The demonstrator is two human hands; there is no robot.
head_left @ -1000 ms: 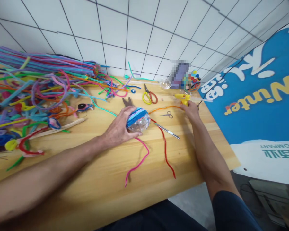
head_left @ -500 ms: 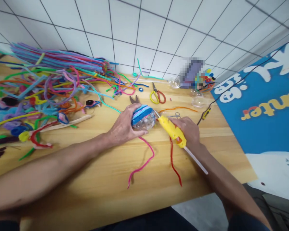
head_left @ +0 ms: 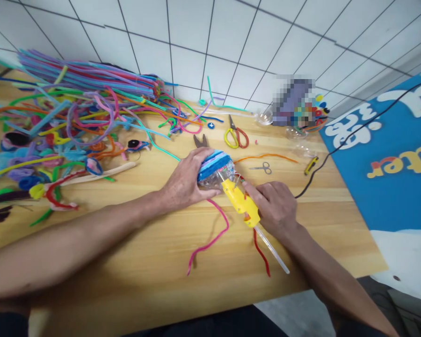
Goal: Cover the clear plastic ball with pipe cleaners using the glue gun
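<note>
Two bare hands | left hand (head_left: 181, 181) part-curled around blue-striped clear plastic ball (head_left: 214, 164) | right hand (head_left: 278, 206) wrapped on yellow plastic glue gun (head_left: 239, 200), ball ahead-left of it | gun's long axis slants, nozzle at ball, contact unclear, clear stick (head_left: 272, 250) trailing near-right | blue banner (head_left: 359, 194): inverted "ter" legible

The scene is brightly lit, with a cool, pale cast on the wall (head_left: 189, 42). Light seems to be thrown from above; soft shadows are cast on the table (head_left: 154, 257) beneath the left arm (head_left: 101, 243). The view is stretched and slanted toward its edges. Fine detail is slightly softened, and one patch is masked by coarse pixels.
</note>
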